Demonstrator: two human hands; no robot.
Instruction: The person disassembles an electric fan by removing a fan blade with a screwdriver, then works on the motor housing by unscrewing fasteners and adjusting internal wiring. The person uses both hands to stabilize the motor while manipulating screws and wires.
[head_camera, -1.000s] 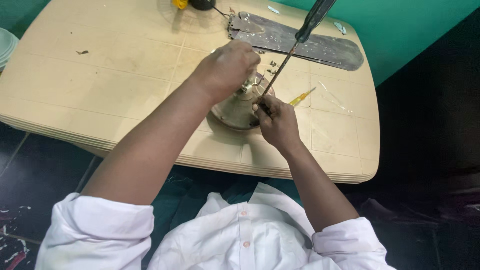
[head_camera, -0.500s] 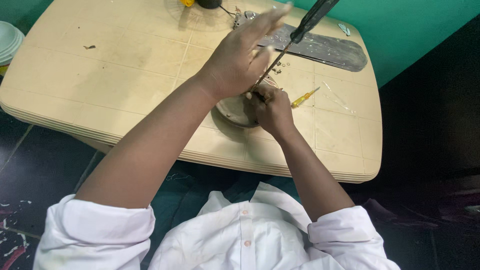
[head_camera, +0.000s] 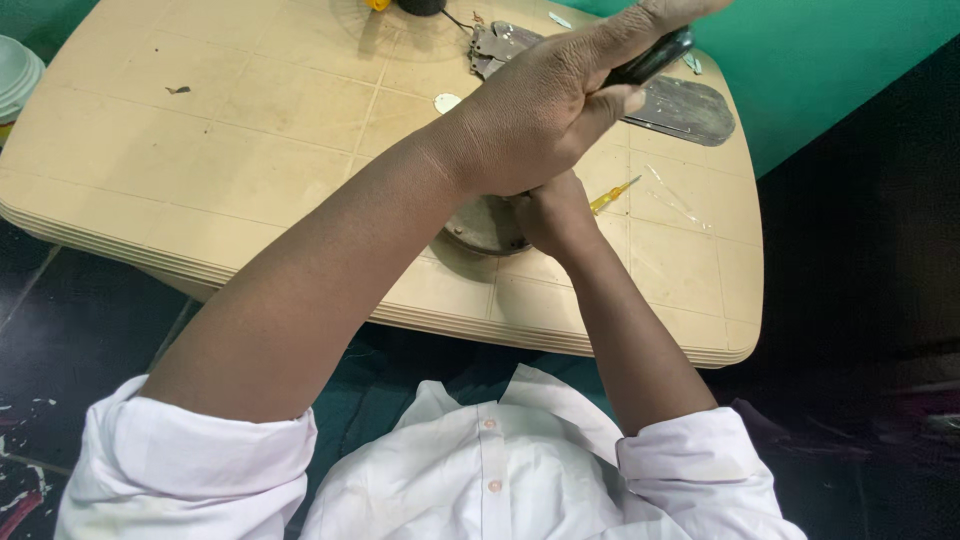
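My left hand is raised over the table and wrapped around the black handle of a long screwdriver. Below it, my right hand is closed at the edge of a round metal part lying on the beige table. The screwdriver's shaft runs down between the two hands and is hidden by them. My left forearm covers most of the round part.
A flat grey metal plate lies at the back right of the table. A small yellow screwdriver and a clear plastic strip lie right of my hands. A small pale disc lies behind them. Stacked white dishes are at the left edge.
My left hand has lifted off the round metal part and moved up to grip the screwdriver's black handle. My right hand has stayed low at the part.
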